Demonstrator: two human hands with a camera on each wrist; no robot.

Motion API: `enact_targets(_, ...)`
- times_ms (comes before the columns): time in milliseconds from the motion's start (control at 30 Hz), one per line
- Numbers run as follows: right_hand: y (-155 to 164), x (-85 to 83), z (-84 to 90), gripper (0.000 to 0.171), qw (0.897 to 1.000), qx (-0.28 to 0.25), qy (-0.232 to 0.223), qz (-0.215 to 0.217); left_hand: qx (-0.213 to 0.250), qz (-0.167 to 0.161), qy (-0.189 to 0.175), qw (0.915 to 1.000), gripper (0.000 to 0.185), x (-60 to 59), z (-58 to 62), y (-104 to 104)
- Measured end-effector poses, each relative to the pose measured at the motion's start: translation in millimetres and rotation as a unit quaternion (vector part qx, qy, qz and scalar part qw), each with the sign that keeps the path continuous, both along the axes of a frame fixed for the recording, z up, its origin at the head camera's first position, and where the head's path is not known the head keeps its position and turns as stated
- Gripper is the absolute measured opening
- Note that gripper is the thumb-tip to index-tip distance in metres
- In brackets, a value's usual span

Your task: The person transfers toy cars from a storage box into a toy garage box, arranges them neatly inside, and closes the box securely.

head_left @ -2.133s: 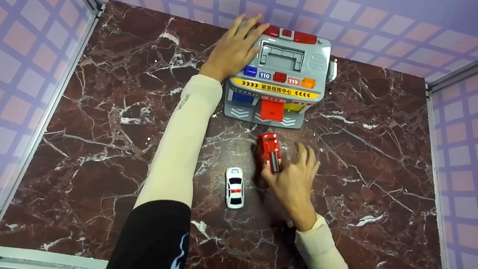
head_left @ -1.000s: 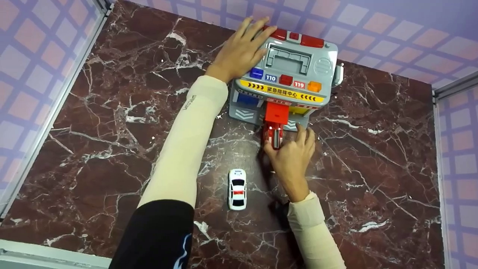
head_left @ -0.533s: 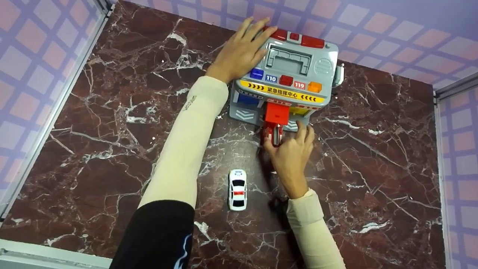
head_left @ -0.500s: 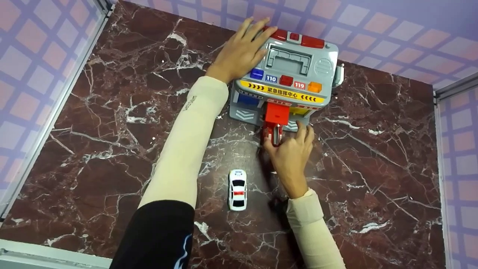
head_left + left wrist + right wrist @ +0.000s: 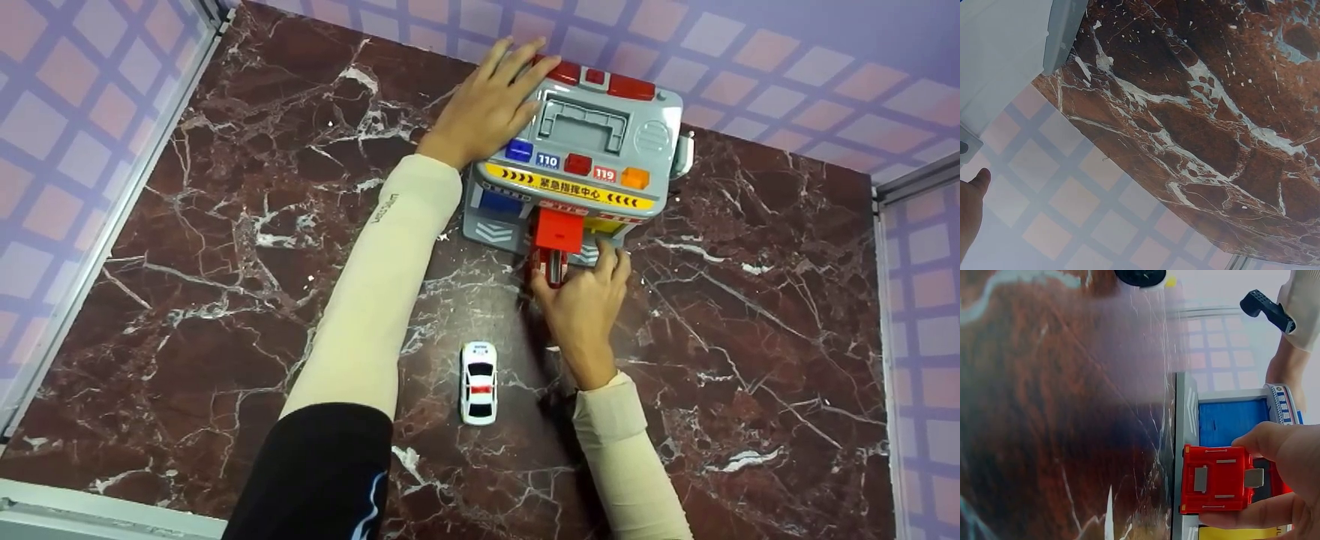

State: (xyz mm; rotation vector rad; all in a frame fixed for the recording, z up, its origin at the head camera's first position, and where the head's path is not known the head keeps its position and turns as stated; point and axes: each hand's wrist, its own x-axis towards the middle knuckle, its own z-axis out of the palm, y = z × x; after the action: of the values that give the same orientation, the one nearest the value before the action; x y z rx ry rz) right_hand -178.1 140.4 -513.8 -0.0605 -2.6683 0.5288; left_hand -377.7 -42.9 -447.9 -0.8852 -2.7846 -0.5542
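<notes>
Right wrist view: showing red truck (image 5: 1216,479) end-on, pinched between my thumb and fingers, blue door (image 5: 1232,423) beside it; head view hiding most of truck under red flap (image 5: 556,229).
Left wrist view: showing only marble table (image 5: 1196,112) and my thumb tip.
Count: one toy station (image 5: 581,161), one red truck (image 5: 551,264), one white car (image 5: 478,382), two hands.
My right hand (image 5: 581,307): fingers curling round truck rear, truck nosing into station's middle bay.
My left hand (image 5: 487,109): fingers lying flat, pressing on station roof's left side.
</notes>
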Motion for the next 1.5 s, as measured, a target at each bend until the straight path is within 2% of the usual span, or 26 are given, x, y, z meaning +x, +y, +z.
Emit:
enact_targets(267,-2,-4.2,-1.3,0.050,1.000,0.001,0.006,-0.008,-0.005,0.002,-0.007,1.0000,0.053,0.4,0.2,1)
enact_targets(567,-4,-6.7,-0.7,0.051,1.000,-0.003,-0.014,-0.010,-0.001,0.001,-0.001,1.0000,0.054,0.5,0.0,0)
enact_targets(1200,-4,-15.5,-5.1,0.050,1.000,0.008,0.016,-0.002,0.002,-0.003,0.007,1.0000,0.053,1.4,1.5,1)
enact_targets(1500,-5,-19.7,-6.8,0.054,1.000,0.007,0.007,-0.010,0.004,-0.003,0.004,1.0000,0.053,0.2,1.2,0)
